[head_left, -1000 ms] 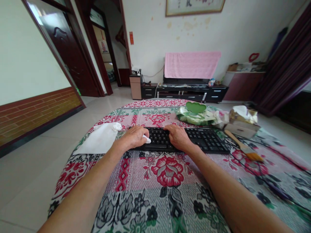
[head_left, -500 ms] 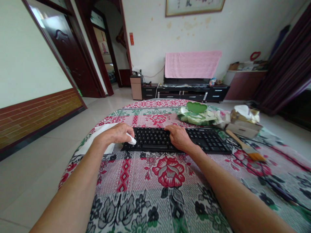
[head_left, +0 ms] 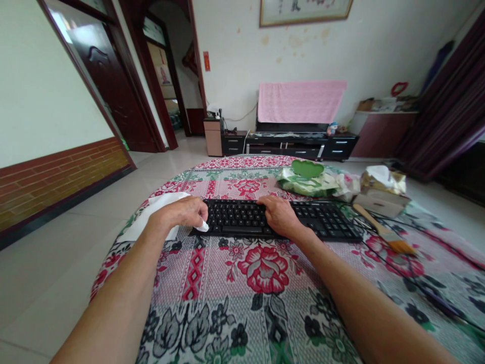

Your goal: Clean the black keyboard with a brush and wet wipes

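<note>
A black keyboard (head_left: 238,217) lies lengthwise across the table in front of me. My left hand (head_left: 187,211) is closed around a small wad of white tissue (head_left: 203,227), pressed to the keyboard's left end. Its fingertips are partly hidden. My right hand (head_left: 279,214) grips the keyboard right of its middle, fingers curled toward the far edge, covering some keys. Flat white paper (head_left: 140,222) lies on the table under and beside my left wrist.
A flowered cloth (head_left: 261,270) covers the round table. Right of the keyboard are a wooden-handled brush (head_left: 382,231), cables and a tissue box (head_left: 382,199). A green-lidded wipes pack (head_left: 306,177) lies behind it. A TV cabinet (head_left: 288,146) stands by the far wall.
My left hand has shifted slightly left and down with the tissue, along the keyboard's left end. My right hand keeps its place on the keyboard.
</note>
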A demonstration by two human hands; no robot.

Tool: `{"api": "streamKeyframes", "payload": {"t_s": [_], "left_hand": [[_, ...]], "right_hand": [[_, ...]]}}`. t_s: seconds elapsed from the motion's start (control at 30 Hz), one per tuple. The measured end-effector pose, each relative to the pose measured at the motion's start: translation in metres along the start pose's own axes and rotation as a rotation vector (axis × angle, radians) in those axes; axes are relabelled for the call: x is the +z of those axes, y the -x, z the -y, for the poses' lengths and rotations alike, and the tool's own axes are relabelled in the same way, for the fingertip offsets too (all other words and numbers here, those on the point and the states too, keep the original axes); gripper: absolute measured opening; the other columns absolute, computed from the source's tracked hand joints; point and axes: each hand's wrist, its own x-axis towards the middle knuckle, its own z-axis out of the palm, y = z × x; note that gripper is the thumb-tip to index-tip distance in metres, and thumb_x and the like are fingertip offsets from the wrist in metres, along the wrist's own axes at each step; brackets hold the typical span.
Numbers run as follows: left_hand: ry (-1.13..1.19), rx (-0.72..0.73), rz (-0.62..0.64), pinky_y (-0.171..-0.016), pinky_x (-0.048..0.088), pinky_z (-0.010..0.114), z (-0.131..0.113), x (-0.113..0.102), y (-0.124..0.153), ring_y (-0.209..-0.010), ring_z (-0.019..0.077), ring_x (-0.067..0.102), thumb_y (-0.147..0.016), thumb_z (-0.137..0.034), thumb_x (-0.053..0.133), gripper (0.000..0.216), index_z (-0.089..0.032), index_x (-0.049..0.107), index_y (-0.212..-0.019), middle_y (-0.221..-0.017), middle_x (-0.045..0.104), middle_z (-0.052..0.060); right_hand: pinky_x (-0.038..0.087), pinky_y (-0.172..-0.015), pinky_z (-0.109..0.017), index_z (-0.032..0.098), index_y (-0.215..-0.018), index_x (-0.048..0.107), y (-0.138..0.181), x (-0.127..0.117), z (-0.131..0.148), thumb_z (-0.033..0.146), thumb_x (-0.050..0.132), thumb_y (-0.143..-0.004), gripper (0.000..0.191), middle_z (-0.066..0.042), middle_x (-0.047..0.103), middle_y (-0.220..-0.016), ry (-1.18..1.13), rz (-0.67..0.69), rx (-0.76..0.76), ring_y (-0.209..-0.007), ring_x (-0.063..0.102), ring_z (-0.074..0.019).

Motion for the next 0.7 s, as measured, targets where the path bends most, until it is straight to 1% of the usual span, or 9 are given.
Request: {"api": "streamKeyframes", "payload": {"t_s": [0.07,0.17,0.2,0.23,0.33,0.37,0.47,0.63,0.7], "left_hand": [[0.001,-0.031,-0.038,-0.062,0.036,0.024,0.003,0.002,-0.002,-0.07,0.0151,0.056,-0.06,-0.028,0.066,0.017,-0.022,0.069,-0.075,-0.071,0.064,-0.002],[-0.026,-0.064,-0.206,-0.064,0.037,0.026,0.007,0.004,-0.006,-0.074,0.017,0.058,-0.065,-0.029,0.063,0.019,-0.022,0.07,-0.081,-0.077,0.067,0.0],[-0.024,-0.055,-0.24,-0.065,0.038,0.027,0.007,0.005,-0.007,-0.075,0.0174,0.058,-0.067,-0.03,0.062,0.02,-0.022,0.071,-0.082,-0.077,0.067,0.001],[-0.01,-0.037,-0.25,-0.065,0.038,0.027,0.008,0.005,-0.008,-0.075,0.0175,0.059,-0.068,-0.031,0.062,0.02,-0.021,0.071,-0.083,-0.078,0.067,0.001],[0.044,0.001,-0.216,-0.065,0.039,0.026,0.007,0.008,-0.013,-0.073,0.0168,0.059,-0.068,-0.034,0.064,0.02,-0.022,0.071,-0.082,-0.076,0.067,-0.001],[0.033,-0.015,-0.234,-0.065,0.039,0.026,0.006,0.01,-0.014,-0.074,0.0172,0.06,-0.067,-0.033,0.064,0.02,-0.022,0.071,-0.082,-0.076,0.067,0.0],[-0.029,-0.094,-0.357,-0.068,0.039,0.028,0.005,0.013,-0.018,-0.077,0.0195,0.06,-0.069,-0.028,0.062,0.02,-0.021,0.072,-0.084,-0.077,0.067,0.002],[0.017,-0.061,-0.391,-0.072,0.041,0.03,0.004,0.018,-0.025,-0.08,0.0208,0.06,-0.072,-0.033,0.061,0.022,-0.02,0.072,-0.086,-0.078,0.067,0.003],[-0.033,-0.108,-0.483,-0.077,0.042,0.031,0.004,0.022,-0.029,-0.087,0.0225,0.061,-0.075,-0.03,0.058,0.023,-0.02,0.072,-0.09,-0.084,0.068,0.005]], "right_hand": [[0.036,-0.096,-0.036,0.02,-0.11,0.062,0.0,0.001,-0.001,0.008,0.041,-0.079,0.04,-0.006,0.064,-0.117,-0.005,0.001,-0.004,-0.109,0.055,-0.0202],[0.036,-0.096,-0.036,0.02,-0.11,0.062,0.0,0.001,-0.002,0.008,0.041,-0.079,0.04,-0.006,0.064,-0.117,-0.005,0.0,-0.01,-0.109,0.055,-0.0203],[0.037,-0.096,-0.036,0.02,-0.11,0.062,0.0,0.001,-0.002,0.007,0.041,-0.079,0.04,-0.006,0.064,-0.117,-0.004,0.001,-0.011,-0.108,0.055,-0.0203],[0.037,-0.096,-0.036,0.02,-0.11,0.062,0.0,0.001,-0.002,0.007,0.041,-0.079,0.04,-0.006,0.064,-0.117,-0.002,0.001,-0.01,-0.108,0.055,-0.0203],[0.037,-0.095,-0.036,0.02,-0.11,0.062,-0.001,0.001,-0.002,0.007,0.041,-0.079,0.04,-0.006,0.064,-0.117,0.001,-0.001,-0.011,-0.108,0.055,-0.0203],[0.037,-0.095,-0.037,0.021,-0.11,0.062,-0.001,0.002,-0.002,0.007,0.041,-0.078,0.04,-0.006,0.064,-0.118,0.0,-0.002,-0.012,-0.108,0.055,-0.0204],[0.037,-0.095,-0.037,0.02,-0.11,0.063,-0.001,0.002,-0.003,0.007,0.041,-0.079,0.04,-0.007,0.063,-0.119,-0.001,0.0,-0.011,-0.108,0.055,-0.0206],[0.037,-0.095,-0.036,0.02,-0.11,0.063,-0.001,0.001,-0.002,0.008,0.042,-0.08,0.038,-0.007,0.063,-0.119,0.009,0.003,-0.008,-0.108,0.055,-0.0204],[0.037,-0.095,-0.036,0.02,-0.11,0.063,0.0,0.001,-0.002,0.008,0.042,-0.08,0.038,-0.006,0.063,-0.12,0.006,0.003,-0.007,-0.108,0.055,-0.0202]]}}
